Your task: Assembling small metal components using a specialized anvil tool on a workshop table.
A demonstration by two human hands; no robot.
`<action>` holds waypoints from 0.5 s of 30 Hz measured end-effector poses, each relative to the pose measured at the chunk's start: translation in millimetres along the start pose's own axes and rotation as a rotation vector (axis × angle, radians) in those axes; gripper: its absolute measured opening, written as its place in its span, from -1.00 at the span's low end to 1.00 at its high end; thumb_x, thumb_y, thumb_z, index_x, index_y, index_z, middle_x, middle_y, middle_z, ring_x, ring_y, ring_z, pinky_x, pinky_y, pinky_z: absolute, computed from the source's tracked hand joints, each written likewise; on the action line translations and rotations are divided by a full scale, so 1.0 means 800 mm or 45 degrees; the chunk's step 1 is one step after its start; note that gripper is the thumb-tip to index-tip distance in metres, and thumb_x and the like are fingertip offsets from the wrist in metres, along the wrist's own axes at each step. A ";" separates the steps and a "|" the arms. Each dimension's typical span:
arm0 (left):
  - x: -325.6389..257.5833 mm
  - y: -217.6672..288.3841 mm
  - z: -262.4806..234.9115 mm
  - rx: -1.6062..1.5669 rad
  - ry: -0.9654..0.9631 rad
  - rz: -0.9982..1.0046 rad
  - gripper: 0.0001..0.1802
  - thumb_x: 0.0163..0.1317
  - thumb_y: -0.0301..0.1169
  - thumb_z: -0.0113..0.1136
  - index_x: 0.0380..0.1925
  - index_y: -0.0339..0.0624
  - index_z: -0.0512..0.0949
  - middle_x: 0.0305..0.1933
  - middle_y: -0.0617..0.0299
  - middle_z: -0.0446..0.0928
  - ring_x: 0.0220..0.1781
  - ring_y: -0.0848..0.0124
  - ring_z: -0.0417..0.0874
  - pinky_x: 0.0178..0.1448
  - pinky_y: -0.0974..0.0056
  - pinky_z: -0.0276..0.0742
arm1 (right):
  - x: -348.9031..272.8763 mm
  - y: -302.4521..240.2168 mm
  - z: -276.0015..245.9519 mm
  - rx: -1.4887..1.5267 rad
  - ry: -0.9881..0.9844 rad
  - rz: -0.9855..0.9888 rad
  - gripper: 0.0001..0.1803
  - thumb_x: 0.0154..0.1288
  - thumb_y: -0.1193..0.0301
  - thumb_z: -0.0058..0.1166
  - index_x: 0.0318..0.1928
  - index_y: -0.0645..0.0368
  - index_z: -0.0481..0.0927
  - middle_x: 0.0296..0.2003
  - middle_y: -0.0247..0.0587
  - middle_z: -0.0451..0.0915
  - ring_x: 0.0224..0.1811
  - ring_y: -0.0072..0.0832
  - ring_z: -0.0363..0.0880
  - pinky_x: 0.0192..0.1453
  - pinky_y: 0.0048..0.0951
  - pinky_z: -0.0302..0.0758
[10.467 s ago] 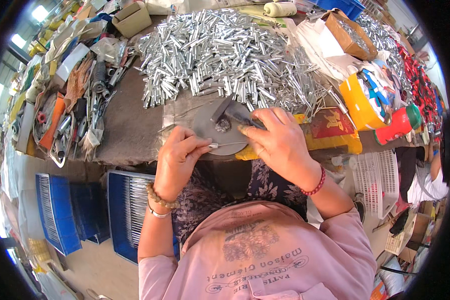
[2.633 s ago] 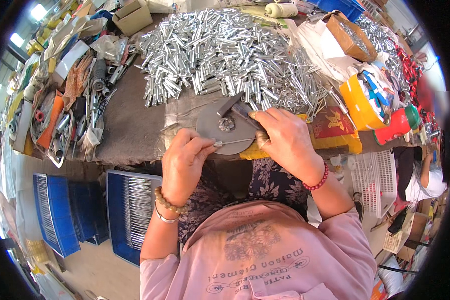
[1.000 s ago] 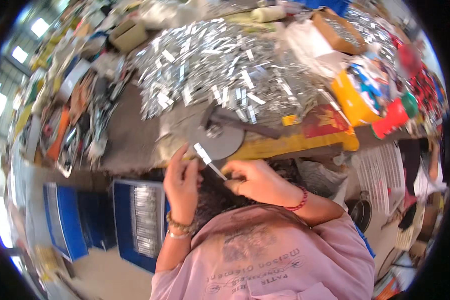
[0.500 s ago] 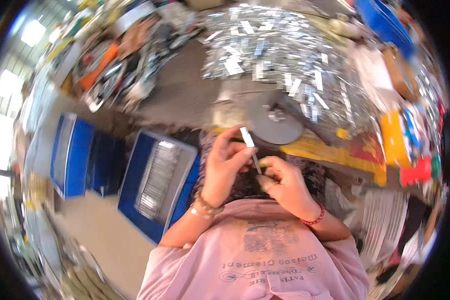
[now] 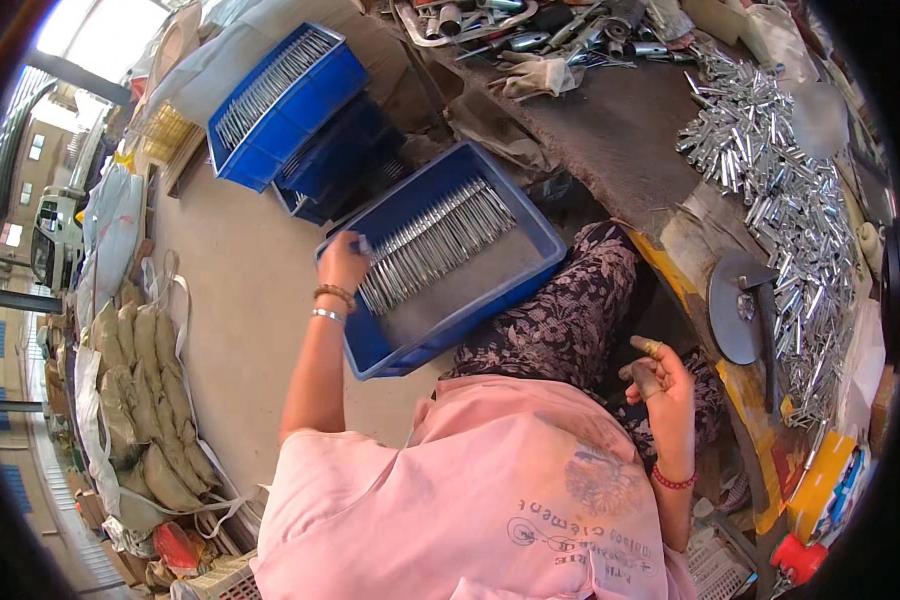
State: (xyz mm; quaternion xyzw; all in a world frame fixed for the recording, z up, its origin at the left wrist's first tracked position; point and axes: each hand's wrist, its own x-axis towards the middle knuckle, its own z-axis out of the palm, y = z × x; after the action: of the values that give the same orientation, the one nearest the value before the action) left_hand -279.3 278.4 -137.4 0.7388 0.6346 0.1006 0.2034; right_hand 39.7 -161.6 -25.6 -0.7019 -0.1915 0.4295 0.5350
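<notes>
My left hand (image 5: 342, 262) is closed at the left edge of a blue plastic bin (image 5: 450, 335). A small silvery end of a metal rod (image 5: 363, 243) shows at its fingertips; the rest is hidden or blurred. Beside that hand, a neat row of slim metal rods (image 5: 440, 245) lies side by side across the bin. Away to the right, my right hand (image 5: 664, 385) hovers over my patterned trouser leg near the workbench edge. Its fingers are bent but apart, with nothing visible between them, and one has a yellowish band.
On the workbench (image 5: 610, 125) lie a big heap of loose metal rods (image 5: 805, 230), a round grey disc (image 5: 735, 305), work gloves (image 5: 535, 75) and assorted tools. Stacked blue bins (image 5: 280, 110) with more rods stand beyond the nearer bin. Filled sacks (image 5: 145, 400) sit far left.
My left hand has carried the metal rod leftward from in front of me to the bin. My right hand has let go of it and moved apart. The view has turned left.
</notes>
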 end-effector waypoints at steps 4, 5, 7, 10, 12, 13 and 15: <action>0.039 -0.049 -0.017 0.457 -0.127 -0.219 -0.66 0.30 -0.30 0.35 0.07 -0.06 0.73 0.03 -0.02 0.78 0.09 -0.01 0.80 0.17 0.00 0.72 | 0.002 0.008 0.006 0.036 -0.017 0.054 -0.65 0.58 0.50 0.10 0.30 0.21 0.61 -0.20 -0.37 0.68 -0.32 -0.78 0.53 -0.19 -0.68 0.52; 0.053 -0.062 -0.007 0.653 -0.153 -0.257 -0.69 0.31 -0.28 0.35 0.03 -0.01 0.76 0.00 0.01 0.80 0.09 0.02 0.81 0.16 0.03 0.73 | 0.002 0.009 0.008 0.036 -0.016 0.068 -0.65 0.59 0.51 0.10 0.30 0.21 0.61 -0.20 -0.37 0.68 -0.33 -0.79 0.52 -0.19 -0.69 0.52; 0.094 -0.074 0.006 0.845 -0.456 -0.324 -0.58 0.24 -0.24 0.47 0.10 -0.03 0.73 0.03 0.05 0.79 0.09 0.04 0.82 0.12 0.02 0.76 | 0.003 0.009 0.009 0.036 -0.019 0.082 -0.66 0.59 0.51 0.09 0.30 0.21 0.61 -0.20 -0.37 0.69 -0.33 -0.79 0.52 -0.19 -0.70 0.51; 0.108 -0.049 0.018 1.087 -0.762 -0.395 -0.43 0.17 -0.21 0.59 0.20 0.01 0.70 0.11 0.11 0.77 0.16 0.06 0.80 0.13 -0.01 0.77 | 0.002 0.009 0.011 0.042 -0.008 0.095 -0.65 0.58 0.51 0.08 0.29 0.21 0.61 -0.21 -0.37 0.69 -0.32 -0.78 0.53 -0.18 -0.69 0.51; 0.112 -0.060 0.029 1.152 -0.753 -0.415 -0.42 0.17 -0.20 0.60 0.22 0.06 0.70 0.17 0.13 0.76 0.22 0.06 0.78 0.19 -0.02 0.75 | 0.000 0.007 0.010 0.011 -0.006 0.092 -0.65 0.58 0.51 0.07 0.30 0.20 0.61 -0.21 -0.37 0.69 -0.31 -0.77 0.53 -0.17 -0.67 0.52; 0.118 -0.087 0.036 1.164 -0.773 -0.304 -0.54 0.12 -0.25 0.59 0.06 0.02 0.78 0.13 0.09 0.77 0.17 0.08 0.81 0.16 -0.08 0.77 | 0.000 0.008 0.008 0.016 -0.016 0.093 -0.65 0.58 0.51 0.07 0.30 0.20 0.61 -0.21 -0.37 0.69 -0.31 -0.77 0.53 -0.17 -0.67 0.52; 0.116 -0.075 0.046 1.171 -0.808 -0.164 -0.66 0.08 -0.29 0.59 -0.10 -0.02 0.85 0.08 0.05 0.79 0.12 0.11 0.83 0.14 -0.14 0.78 | -0.001 0.011 0.007 0.019 0.006 0.119 -0.65 0.58 0.51 0.07 0.29 0.20 0.62 -0.21 -0.37 0.69 -0.30 -0.76 0.54 -0.16 -0.65 0.53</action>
State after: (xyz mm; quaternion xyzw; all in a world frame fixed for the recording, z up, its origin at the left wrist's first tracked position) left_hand -301.8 369.3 -205.9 0.7053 0.5645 -0.4262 0.0471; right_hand 33.3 -161.9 -33.7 -0.7071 -0.1540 0.4537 0.5201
